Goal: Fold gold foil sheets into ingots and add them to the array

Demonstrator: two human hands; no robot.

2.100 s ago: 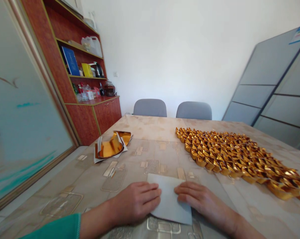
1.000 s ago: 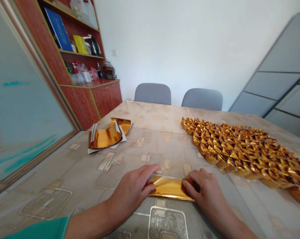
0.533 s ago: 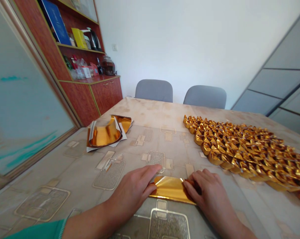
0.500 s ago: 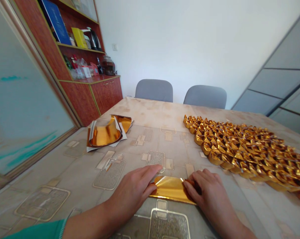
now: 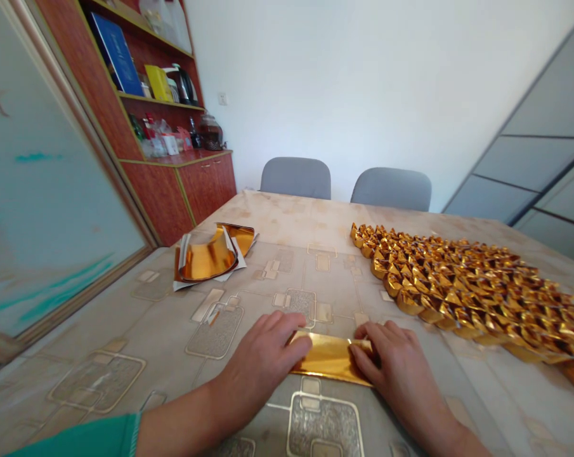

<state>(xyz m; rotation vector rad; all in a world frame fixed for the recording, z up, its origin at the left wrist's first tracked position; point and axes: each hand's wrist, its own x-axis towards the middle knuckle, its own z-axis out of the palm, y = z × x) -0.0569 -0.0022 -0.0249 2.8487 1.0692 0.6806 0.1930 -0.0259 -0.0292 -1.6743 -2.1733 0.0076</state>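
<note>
A strip of gold foil paper [image 5: 327, 357], folded into a flat band, lies on the patterned tablecloth [image 5: 267, 393] in front of me. My left hand [image 5: 272, 348] grips its left end, thumb on top and fingers behind. At the other end, my right hand [image 5: 392, 358] pinches the paper with the thumb in front and fingers curled over it. Both ends of the band are partly covered by my hands. Rows of folded gold paper pieces [image 5: 458, 285] stand close together on the right. Loose gold sheets [image 5: 208, 257] with white undersides lie curled at the left.
Two grey chairs [image 5: 296, 178] stand behind the table's far edge. A reddish wooden cabinet [image 5: 205, 184] with shelves of household items is at the back left. A frosted glass panel [image 5: 44, 209] borders the table's left side.
The foil band's raised upper edge has been pressed flatter. My left thumb has moved onto the paper's left end. The camera view has shifted slightly.
</note>
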